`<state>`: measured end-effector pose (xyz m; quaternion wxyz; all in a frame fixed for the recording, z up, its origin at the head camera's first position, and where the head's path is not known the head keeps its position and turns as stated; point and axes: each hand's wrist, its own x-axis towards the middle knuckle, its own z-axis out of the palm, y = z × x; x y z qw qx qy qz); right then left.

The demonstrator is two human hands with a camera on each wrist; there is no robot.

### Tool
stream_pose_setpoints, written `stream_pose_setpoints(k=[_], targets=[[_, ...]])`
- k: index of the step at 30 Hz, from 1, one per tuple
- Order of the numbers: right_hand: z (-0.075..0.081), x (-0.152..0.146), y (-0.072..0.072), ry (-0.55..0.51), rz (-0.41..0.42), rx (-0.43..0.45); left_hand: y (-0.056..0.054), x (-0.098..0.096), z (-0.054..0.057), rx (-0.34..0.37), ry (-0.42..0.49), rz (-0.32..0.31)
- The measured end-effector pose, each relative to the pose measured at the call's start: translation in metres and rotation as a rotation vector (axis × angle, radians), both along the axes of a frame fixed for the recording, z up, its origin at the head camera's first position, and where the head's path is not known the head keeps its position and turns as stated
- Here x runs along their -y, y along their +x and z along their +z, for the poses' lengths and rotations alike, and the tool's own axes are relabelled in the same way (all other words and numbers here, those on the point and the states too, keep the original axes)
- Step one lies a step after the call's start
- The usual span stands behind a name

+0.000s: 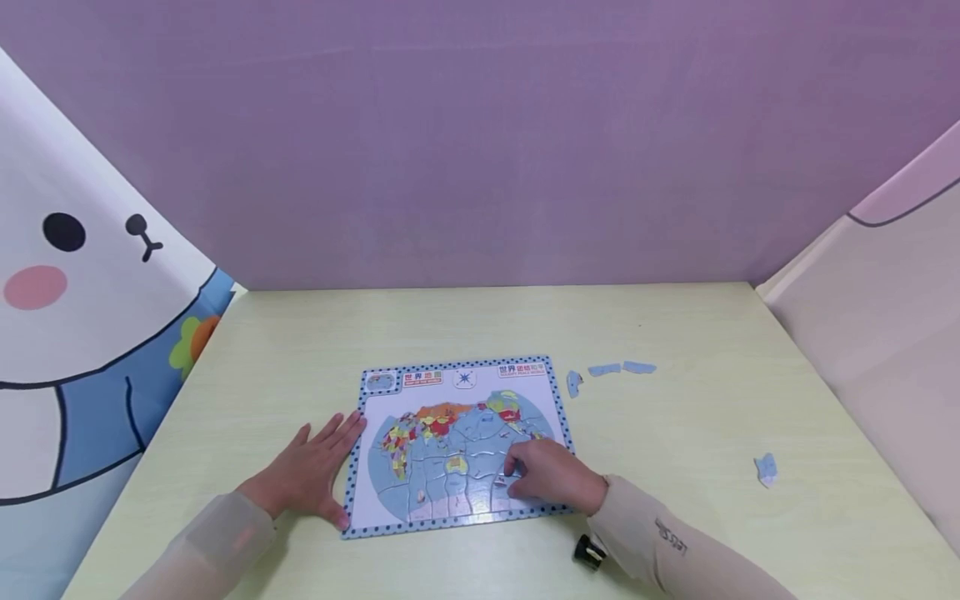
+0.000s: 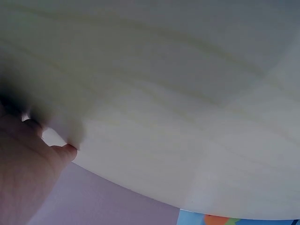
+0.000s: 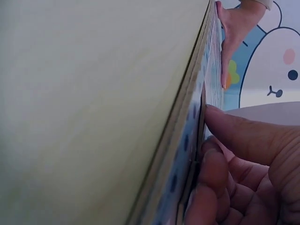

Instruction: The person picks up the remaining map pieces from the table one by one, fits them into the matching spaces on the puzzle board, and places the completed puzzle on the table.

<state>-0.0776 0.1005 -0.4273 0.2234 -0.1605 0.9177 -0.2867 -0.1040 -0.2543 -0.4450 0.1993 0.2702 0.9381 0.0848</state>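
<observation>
The puzzle is lying on the table, looking mostly filled; three pieces and, well apart, a fourth are lying loose rightward. The left hand is resting splayed at its edge; the right hand is touching it with bent fingers, pinching unclear.

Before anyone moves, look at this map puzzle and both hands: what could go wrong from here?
The right hand touches the map puzzle, so it might nudge fitted pieces loose. The left hand rests at the puzzle's left edge; a push there could slide it. The lone piece lies well apart from the three loose pieces near the upper right corner and may be overlooked.
</observation>
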Motion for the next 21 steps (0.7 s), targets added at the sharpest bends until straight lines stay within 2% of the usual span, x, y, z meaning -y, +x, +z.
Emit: stream_pose_setpoints(k=[8, 16, 21], targets=[[0.003, -0.005, -0.002, -0.004, 0.004, 0.014, -0.001, -0.001, 0.001, 0.021, 0.004, 0.011], [0.008, -0.019, -0.007, -0.072, -0.065, 0.056, 0.000, 0.001, -0.002, 0.004, 0.006, 0.005], [0.010, -0.027, -0.006, -0.083, -0.105, 0.044, 0.000, 0.000, -0.002, 0.002, -0.005, 0.003]])
